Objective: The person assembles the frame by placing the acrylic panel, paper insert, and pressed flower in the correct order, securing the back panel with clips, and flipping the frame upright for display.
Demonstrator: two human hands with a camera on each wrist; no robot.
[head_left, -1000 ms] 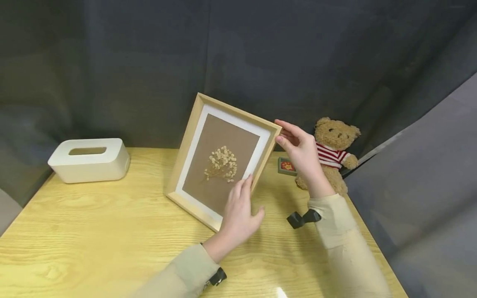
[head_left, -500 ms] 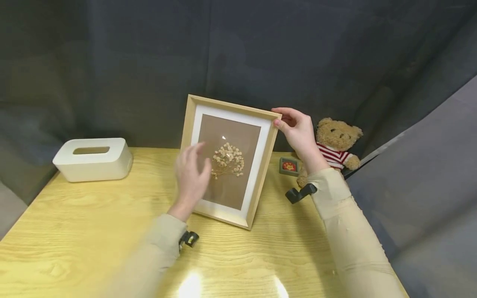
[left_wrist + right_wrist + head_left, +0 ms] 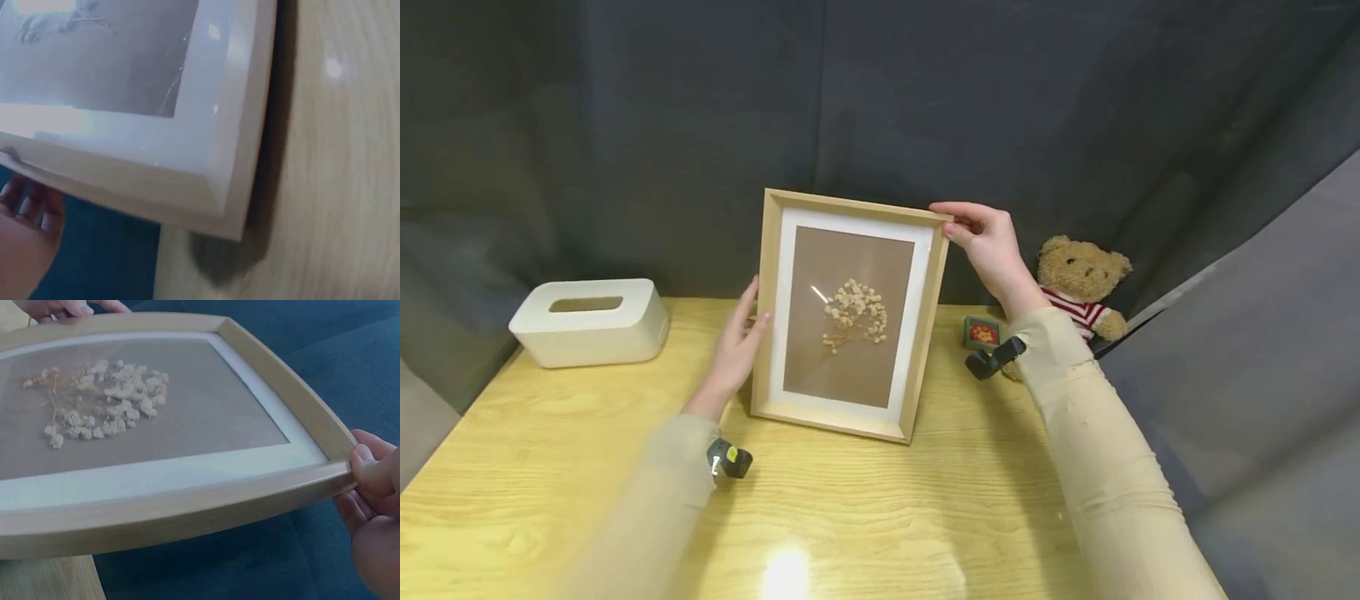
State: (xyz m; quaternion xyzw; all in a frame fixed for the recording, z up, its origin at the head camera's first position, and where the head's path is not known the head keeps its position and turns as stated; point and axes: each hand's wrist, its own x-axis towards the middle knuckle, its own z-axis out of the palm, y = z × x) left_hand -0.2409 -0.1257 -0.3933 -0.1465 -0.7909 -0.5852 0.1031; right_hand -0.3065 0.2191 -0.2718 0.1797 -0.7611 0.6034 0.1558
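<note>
A light wooden picture frame (image 3: pixel 847 321) stands nearly upright on the table, leaning slightly back. Behind its glass, dried white flowers (image 3: pixel 854 315) lie on a brown ground with a white mat. My right hand (image 3: pixel 992 250) pinches the frame's upper right corner, thumb in front and fingers behind, as the right wrist view also shows. At the left side, my left hand (image 3: pixel 735 352) holds the edge about halfway up. The left wrist view shows its fingers (image 3: pixel 53 215) curled behind the edge; most of the thumb is hidden there.
A white tissue box (image 3: pixel 591 323) sits at the table's back left. To the right are a small green block (image 3: pixel 982 332) with a red face and a teddy bear (image 3: pixel 1084 271) in a striped shirt, partly behind my right arm. Dark curtain (image 3: pixel 880 100) hangs behind the table (image 3: pixel 865 517).
The picture frame has turned from a strong tilt to almost straight. My left hand has moved from its lower right front across to its left edge. The right hand keeps hold of the corner.
</note>
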